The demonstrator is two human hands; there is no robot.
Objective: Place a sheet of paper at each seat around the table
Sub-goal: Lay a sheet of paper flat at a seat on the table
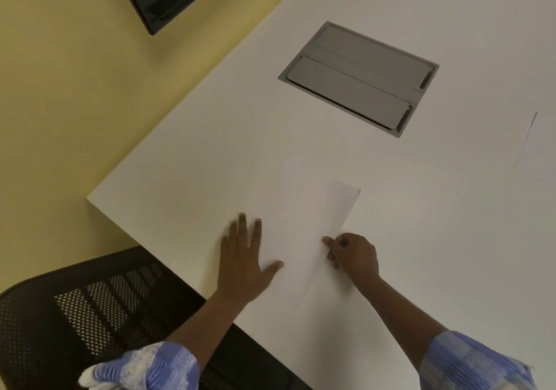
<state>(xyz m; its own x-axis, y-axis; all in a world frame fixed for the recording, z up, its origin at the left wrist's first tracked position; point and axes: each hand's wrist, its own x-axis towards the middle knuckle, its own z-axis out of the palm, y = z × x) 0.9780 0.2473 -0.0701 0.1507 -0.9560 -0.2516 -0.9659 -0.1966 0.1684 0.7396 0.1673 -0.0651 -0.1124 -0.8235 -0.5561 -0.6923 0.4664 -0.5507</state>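
The left hand (243, 260) lies spread flat on the tabletop (180, 164) just left of a sheet (301, 233). The right hand (352, 257) pinches the sheet's right edge, its far corner lifted. A second sheet (538, 151) lies well apart to the right.

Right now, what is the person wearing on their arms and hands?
Both the left hand and right hand are bare, with no gloves. The left sleeve is blue-violet with a white lacy patch; the right sleeve is blue with fine stripes.
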